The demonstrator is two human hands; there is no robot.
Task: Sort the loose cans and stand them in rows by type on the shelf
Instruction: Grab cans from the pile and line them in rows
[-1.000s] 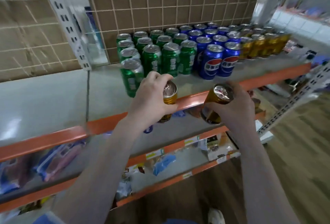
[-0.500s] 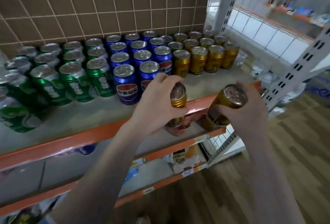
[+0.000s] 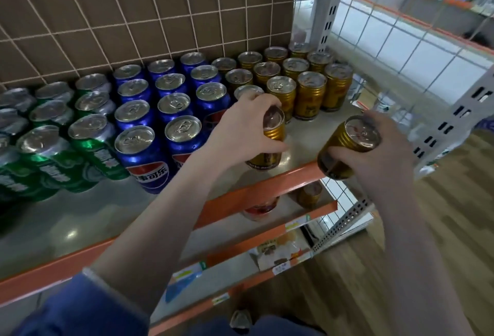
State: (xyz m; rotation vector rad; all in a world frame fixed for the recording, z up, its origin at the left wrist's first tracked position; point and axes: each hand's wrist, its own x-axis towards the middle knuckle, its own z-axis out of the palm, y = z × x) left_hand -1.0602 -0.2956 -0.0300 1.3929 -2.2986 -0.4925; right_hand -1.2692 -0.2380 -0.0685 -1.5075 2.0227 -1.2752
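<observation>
A grey metal shelf (image 3: 80, 218) with an orange front lip fills most of the scene, backed by a brown panel behind a white wire grid (image 3: 149, 14), with a perforated grey upright (image 3: 324, 4) at its right rear corner and wood-look flooring (image 3: 449, 223) off to the right. On the shelf the cans stand grouped by type: green cans (image 3: 91, 145) at the left, blue Pepsi cans (image 3: 139, 156) in the middle, gold cans (image 3: 310, 95) at the right rear, each group in rows running front to back. Below, 2 lower shelves (image 3: 267, 231) step outward, holding a reddish can (image 3: 260, 208), another gold can (image 3: 308, 196) and some packets too blurred to name. The person's left hand (image 3: 240, 132) reaches in over the shelf, fingers wrapped around the upper part of a gold can, the left can (image 3: 268, 145), which is upright with its base at or just above the shelf surface near the front lip, beside the blue cans and in front of the gold rows. The right hand (image 3: 382, 153) clasps a second gold can, the right can (image 3: 344, 145), tilted with its top toward the camera, held in the air over the orange lip at the shelf's right end.
</observation>
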